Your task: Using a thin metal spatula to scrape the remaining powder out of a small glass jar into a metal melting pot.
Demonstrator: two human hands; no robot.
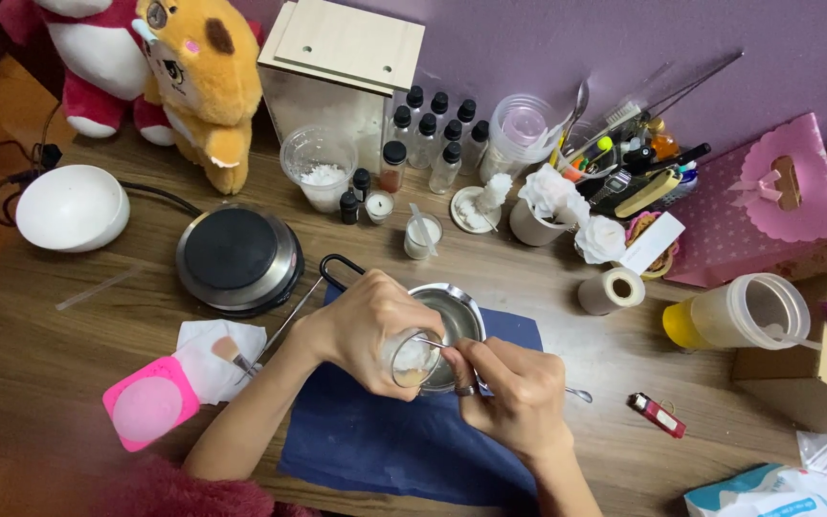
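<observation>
At frame centre, the left hand (368, 330) wraps a small glass cup (412, 361), tilted over the metal pot (452, 316); the right hand (519, 393) pinches a thin tool (430, 342). Glass looks light, slippery, breakable: grip its sides

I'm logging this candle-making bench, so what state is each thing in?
Small glass: tilted, held by left hand.
Metal tool: in the glass, pinched by right hand.
Metal pitcher: upright, on blue cloth.
Hotplate: bare.
Lidded jug: lying sideways.
</observation>
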